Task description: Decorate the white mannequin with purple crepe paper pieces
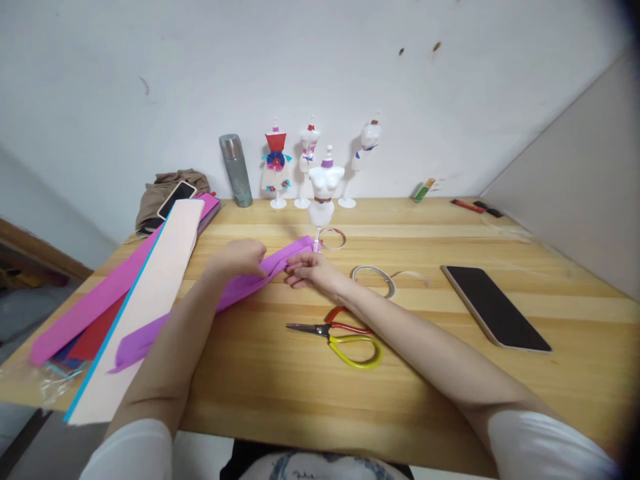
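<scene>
A long folded strip of purple crepe paper [242, 288] runs slantwise across the table, its far end by the foot of a small white dress form [327, 180]. My left hand [241, 257] is closed on the middle of the strip. Thumb and fingers of my right hand [314, 271] pinch the strip's near edge, close to its far end. That dress form wears a purple neck band and a brown waist band. Below my right forearm lie scissors [330, 332] with one red and one yellow handle, blades pointing left. A roll of tape [373, 280] rests beside my right wrist.
Three more dress forms, one in a red top [275, 141], stand along the wall near a grey flask [236, 170]. Folded crepe papers, pale [165, 267] and pink [100, 293], cover the left side. A dark-screened tablet [495, 307] lies right; another tape ring [333, 238] sits behind.
</scene>
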A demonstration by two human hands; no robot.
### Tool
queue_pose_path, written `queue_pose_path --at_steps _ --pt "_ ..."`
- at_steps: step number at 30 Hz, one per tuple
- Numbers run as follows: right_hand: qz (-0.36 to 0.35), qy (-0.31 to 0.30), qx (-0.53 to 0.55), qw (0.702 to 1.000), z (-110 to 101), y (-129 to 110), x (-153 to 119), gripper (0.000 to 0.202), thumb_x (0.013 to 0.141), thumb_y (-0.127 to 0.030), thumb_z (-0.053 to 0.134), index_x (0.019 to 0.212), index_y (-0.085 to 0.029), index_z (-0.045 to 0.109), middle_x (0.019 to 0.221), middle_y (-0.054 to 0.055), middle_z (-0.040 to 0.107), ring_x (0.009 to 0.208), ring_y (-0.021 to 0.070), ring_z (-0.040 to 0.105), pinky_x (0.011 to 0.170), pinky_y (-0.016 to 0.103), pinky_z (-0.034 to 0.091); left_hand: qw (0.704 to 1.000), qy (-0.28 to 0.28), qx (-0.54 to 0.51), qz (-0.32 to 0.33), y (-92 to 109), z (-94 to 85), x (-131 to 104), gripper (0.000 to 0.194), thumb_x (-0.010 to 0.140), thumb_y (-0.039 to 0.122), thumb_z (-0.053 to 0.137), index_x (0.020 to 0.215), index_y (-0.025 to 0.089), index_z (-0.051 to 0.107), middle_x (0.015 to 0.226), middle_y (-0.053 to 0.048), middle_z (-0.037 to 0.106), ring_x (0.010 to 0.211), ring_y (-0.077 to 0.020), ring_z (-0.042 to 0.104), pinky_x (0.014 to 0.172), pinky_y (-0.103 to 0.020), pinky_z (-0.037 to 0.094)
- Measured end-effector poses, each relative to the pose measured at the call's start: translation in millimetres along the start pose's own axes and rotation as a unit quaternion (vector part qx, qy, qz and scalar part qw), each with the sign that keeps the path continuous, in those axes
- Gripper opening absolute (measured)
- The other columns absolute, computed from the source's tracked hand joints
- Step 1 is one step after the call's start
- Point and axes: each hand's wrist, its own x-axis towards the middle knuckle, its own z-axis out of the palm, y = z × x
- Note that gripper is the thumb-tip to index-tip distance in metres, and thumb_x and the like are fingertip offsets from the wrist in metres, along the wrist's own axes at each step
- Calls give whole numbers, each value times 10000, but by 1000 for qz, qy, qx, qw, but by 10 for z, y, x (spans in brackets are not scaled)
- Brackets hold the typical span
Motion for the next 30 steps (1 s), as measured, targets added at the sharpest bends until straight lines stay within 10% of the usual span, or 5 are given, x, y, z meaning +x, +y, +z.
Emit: queue_pose_path --at_steps 12,19,30 --pt "-6 44 -50 998 15 -75 -21 202 767 71 608 749 -117 680 653 41 722 518 120 690 458 179 544 999 -17 20 33 169 203 119 275 843 184 479 867 101 740 816 -150 708 690 -230 599 607 -320 337" --pt "-35 44 -11 998 -1 -39 -5 176 790 44 621 786 -124 674 706 52 745 572 116 715 524 180 568 999 -2 -18 34 -106 43 65 135 736 150 505 719 177 636 689 -39 628 603 -176 496 577 -300 329" --pt "-97 30 -50 994 42 -43 -72 541 887 -114 626 1405 -222 514 722 -20 719 584 112 708 538 187 555 987 -91 -104 83 34 -53 -29 45 706 209 511 663 204 521 625 -3 573 560 -159 472 523 -292 296"
